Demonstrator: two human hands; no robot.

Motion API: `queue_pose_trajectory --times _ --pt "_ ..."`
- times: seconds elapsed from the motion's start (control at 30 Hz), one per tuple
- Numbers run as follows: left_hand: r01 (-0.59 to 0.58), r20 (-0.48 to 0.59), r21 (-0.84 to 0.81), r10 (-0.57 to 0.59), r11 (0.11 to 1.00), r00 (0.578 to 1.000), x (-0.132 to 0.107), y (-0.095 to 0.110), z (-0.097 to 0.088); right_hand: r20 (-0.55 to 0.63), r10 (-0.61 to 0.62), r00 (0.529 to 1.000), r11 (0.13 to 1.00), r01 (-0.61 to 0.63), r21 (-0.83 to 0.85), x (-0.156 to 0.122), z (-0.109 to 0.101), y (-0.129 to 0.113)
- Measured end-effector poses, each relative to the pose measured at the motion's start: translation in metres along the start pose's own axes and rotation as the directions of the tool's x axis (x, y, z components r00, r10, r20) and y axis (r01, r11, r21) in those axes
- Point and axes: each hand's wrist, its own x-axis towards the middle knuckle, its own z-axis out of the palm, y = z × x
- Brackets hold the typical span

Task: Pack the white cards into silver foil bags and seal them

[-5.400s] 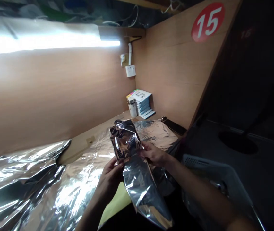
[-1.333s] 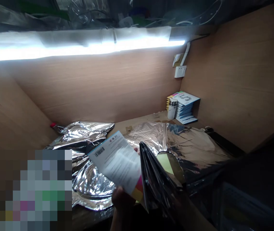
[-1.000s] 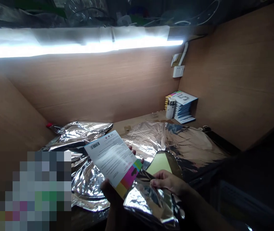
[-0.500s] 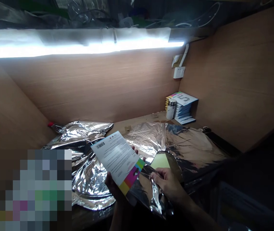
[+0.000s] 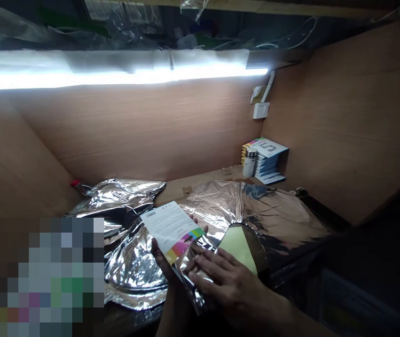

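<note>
My left hand (image 5: 166, 262) grips a white printed card (image 5: 171, 228) with a coloured strip along its lower edge, together with a folded silver foil piece (image 5: 189, 271) under it. My right hand (image 5: 226, 281) lies flat on the foil fold, fingers stretched out and pressing it against the card. Both are held just above the front of the wooden desk (image 5: 200, 180). Most of the folded foil is hidden under my right hand.
Crumpled silver foil sheets (image 5: 122, 206) cover the desk left and centre, with a yellow patch (image 5: 240, 243) showing. A stack of blue-white card packs (image 5: 268, 161) and a small white bottle (image 5: 248, 161) stand in the back right corner. Wooden walls enclose the booth; a wall socket (image 5: 260, 110) is above.
The card has tilted down and lower towards the desk. My right hand went from pinching the foil to lying flat on top of it.
</note>
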Motion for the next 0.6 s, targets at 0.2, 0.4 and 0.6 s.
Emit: queue_pose_trajectory --times 0.2,0.4,0.6 --pt "-0.037 -0.011 0.045 0.038 0.998 0.999 0.009 -0.014 0.019 -0.068 -0.163 0.984 0.956 0.141 -0.256 0.018 0.025 0.025" --pt "-0.135 -0.030 0.065 0.137 0.989 0.990 0.014 -0.009 0.017 -0.024 -0.052 0.998 0.950 0.042 -0.310 0.024 0.028 0.021" --pt "-0.110 -0.114 0.063 0.117 0.992 0.987 0.016 -0.012 0.009 0.056 0.069 0.996 0.986 -0.060 -0.156 0.026 0.022 0.017"
